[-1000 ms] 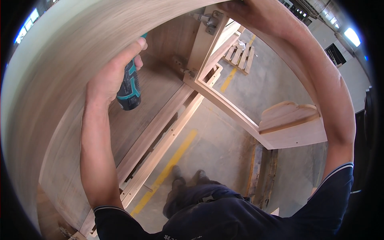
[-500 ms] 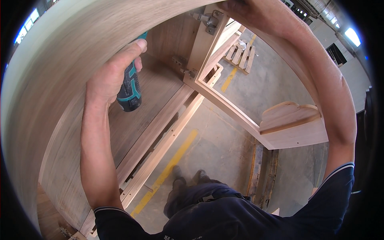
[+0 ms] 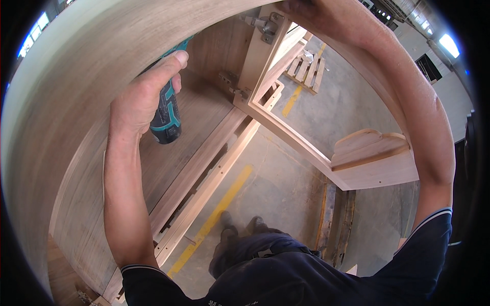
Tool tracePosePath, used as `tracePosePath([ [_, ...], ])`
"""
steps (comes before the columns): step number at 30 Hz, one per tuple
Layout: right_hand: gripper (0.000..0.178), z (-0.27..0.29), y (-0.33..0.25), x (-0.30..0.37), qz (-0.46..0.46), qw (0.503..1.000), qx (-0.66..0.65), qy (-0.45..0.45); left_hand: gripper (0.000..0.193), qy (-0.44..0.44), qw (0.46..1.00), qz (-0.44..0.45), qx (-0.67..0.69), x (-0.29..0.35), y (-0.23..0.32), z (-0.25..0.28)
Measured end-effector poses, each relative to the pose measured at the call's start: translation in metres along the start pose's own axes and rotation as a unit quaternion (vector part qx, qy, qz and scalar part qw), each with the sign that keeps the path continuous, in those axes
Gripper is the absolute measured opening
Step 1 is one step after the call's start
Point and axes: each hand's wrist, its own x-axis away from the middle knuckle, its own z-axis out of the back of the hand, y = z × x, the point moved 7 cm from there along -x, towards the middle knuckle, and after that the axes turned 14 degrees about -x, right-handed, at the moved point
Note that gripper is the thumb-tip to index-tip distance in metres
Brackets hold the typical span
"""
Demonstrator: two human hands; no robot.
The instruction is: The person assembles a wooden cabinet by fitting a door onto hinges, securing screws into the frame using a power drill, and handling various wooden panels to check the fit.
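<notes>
A teal-and-black cordless drill [image 3: 166,120] is in the grip of my left hand [image 3: 139,102], inside the wooden cabinet [image 3: 168,153]. Its battery end points down toward me, while the pale curved panel in front hides most of its head. My right hand [image 3: 311,14] reaches up to the top of the open cabinet door [image 3: 291,137], by the door's hinge side. Shadow and the top edge hide its fingers. Close to that hand, a metal hinge [image 3: 269,28] joins door and cabinet; a lower hinge [image 3: 240,93] sits farther down the same side.
The curved wooden panel [image 3: 66,92] fills the left side, close to my left arm. A shaped wooden piece [image 3: 375,158] shows at the door's far end. On the concrete floor lie a slatted pallet [image 3: 306,71], a yellow line [image 3: 224,204] and dark rails [image 3: 334,219].
My left hand and the drill have shifted very slightly, with a bit more of the drill's upper part showing. My right arm stays in place.
</notes>
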Motion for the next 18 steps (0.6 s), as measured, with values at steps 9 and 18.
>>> tracePosePath([
  [9,0.026,0.003,-0.023,0.013,-0.032,0.998,0.037,0.032,0.03,0.045,0.998,0.043,0.027,0.007,0.002,0.0],
  [18,0.031,0.008,-0.014,0.006,-0.068,0.995,0.069,0.036,0.032,0.041,0.997,0.068,0.02,0.006,0.002,0.003],
])
